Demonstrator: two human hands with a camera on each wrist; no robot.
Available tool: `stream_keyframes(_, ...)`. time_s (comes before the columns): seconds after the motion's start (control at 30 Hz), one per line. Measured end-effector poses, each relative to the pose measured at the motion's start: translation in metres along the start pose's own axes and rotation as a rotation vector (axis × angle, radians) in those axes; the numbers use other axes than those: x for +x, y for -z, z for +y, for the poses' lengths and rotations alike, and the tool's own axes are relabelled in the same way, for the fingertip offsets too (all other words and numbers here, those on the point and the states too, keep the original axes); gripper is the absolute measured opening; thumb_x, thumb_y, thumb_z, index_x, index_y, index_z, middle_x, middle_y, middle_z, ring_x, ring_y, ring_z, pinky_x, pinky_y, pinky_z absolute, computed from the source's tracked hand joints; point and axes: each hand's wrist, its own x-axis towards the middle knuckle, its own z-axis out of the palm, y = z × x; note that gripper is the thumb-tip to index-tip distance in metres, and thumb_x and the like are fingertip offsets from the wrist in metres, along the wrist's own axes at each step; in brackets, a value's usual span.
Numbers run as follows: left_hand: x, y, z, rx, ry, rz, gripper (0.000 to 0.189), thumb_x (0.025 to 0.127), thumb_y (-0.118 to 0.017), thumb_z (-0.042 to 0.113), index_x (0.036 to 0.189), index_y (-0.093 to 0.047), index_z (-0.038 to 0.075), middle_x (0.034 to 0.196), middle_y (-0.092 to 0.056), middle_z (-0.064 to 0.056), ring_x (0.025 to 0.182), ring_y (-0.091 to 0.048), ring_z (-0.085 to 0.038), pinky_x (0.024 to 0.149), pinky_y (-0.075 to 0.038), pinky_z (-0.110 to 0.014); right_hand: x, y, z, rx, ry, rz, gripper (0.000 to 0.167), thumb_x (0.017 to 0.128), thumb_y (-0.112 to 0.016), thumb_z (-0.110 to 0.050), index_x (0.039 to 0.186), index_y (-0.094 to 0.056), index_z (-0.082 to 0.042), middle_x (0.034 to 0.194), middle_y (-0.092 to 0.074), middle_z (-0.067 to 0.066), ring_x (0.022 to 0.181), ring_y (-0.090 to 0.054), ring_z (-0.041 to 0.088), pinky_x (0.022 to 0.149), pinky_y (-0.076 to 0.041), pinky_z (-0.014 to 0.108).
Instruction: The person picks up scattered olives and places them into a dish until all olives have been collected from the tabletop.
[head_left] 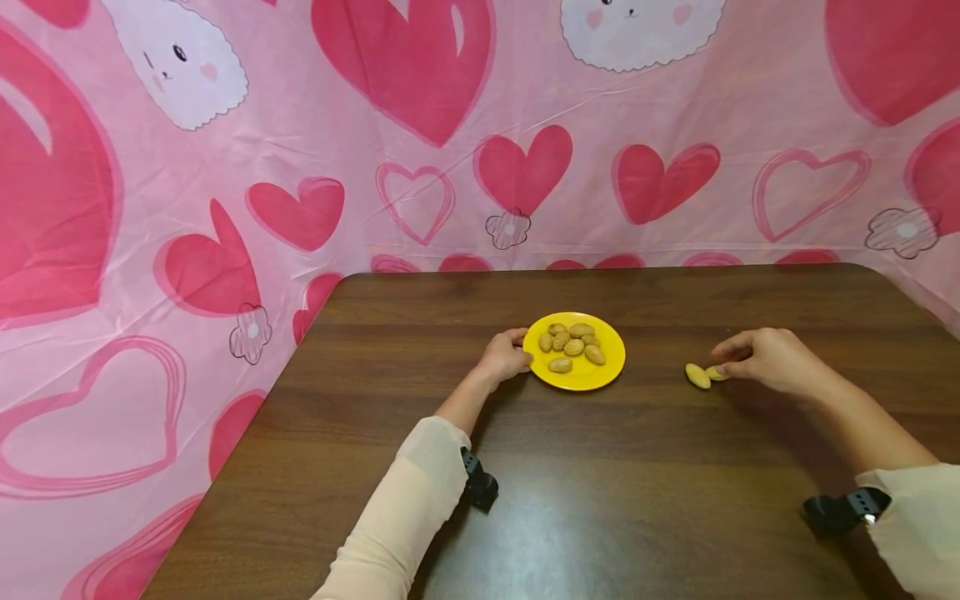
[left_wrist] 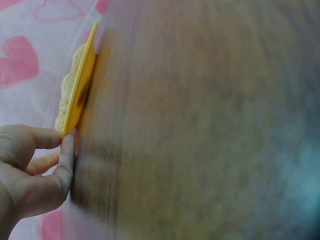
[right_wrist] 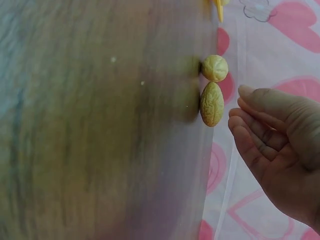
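Observation:
My left hand (head_left: 504, 358) pinches the left rim of a round yellow plate (head_left: 577, 382) on the table. In the left wrist view, its thumb and fingers (left_wrist: 46, 138) meet at the rim. On the plate lie several oval, wrinkled tan nuts (head_left: 573, 347), which look like unshelled almonds. Two more such nuts lie side by side on the table to the right: one nut (head_left: 697, 376) is whole in view, while the other nut (head_left: 716, 373) is partly behind my right hand (head_left: 776, 360). In the right wrist view, the right fingers (right_wrist: 250, 135) are loosely bent beside the nuts, with a gap between.
The dark brown wooden table (head_left: 600, 467) reaches back to a pink cloth (head_left: 360, 108) printed with hearts. A black wrist strap with a camera (head_left: 480, 483) sits on the left forearm, and a similar strap (head_left: 847, 510) on the right.

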Motion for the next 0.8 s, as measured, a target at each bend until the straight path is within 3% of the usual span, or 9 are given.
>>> stream_keyframes(0.2, 0.0000, 0.0006, 0.0006, -0.017, 0.001, -0.003, 0.053, 0.085, -0.057, -0.007, 0.136, -0.044, 0.003, 0.109, -0.052, -0.013, 0.088, -0.056, -0.020, 0.074, -0.053, -0.029, 0.0021, -0.0012, 0.0037, -0.030, 0.000, -0.015, 0.026, 0.076, -0.075, -0.022, 0.092, -0.071, -0.002, 0.085, -0.069, 0.010, 0.083, -0.061, 0.031, 0.070, -0.046, 0.046)
stream_keyframes(0.6, -0.0012, 0.0018, 0.0021, -0.023, 0.003, -0.014, 0.054, 0.085, -0.056, -0.007, 0.136, -0.043, 0.002, 0.111, -0.052, -0.014, 0.089, -0.055, -0.020, 0.075, -0.053, -0.030, 0.0064, -0.0053, 0.0095, -0.042, -0.011, -0.062, 0.024, 0.075, -0.073, -0.019, 0.092, -0.071, -0.002, 0.085, -0.068, 0.010, 0.081, -0.059, 0.028, 0.065, -0.046, 0.038)
stream_keyframes(0.8, -0.0014, 0.0019, 0.0023, -0.026, 0.007, -0.016, 0.054, 0.085, -0.057, -0.008, 0.136, -0.044, 0.002, 0.110, -0.052, -0.013, 0.090, -0.056, -0.021, 0.075, -0.053, -0.029, 0.0080, -0.0066, 0.0100, -0.051, 0.000, -0.075, 0.021, 0.075, -0.074, -0.016, 0.090, -0.071, -0.001, 0.087, -0.067, 0.014, 0.084, -0.059, 0.033, 0.067, -0.046, 0.043)
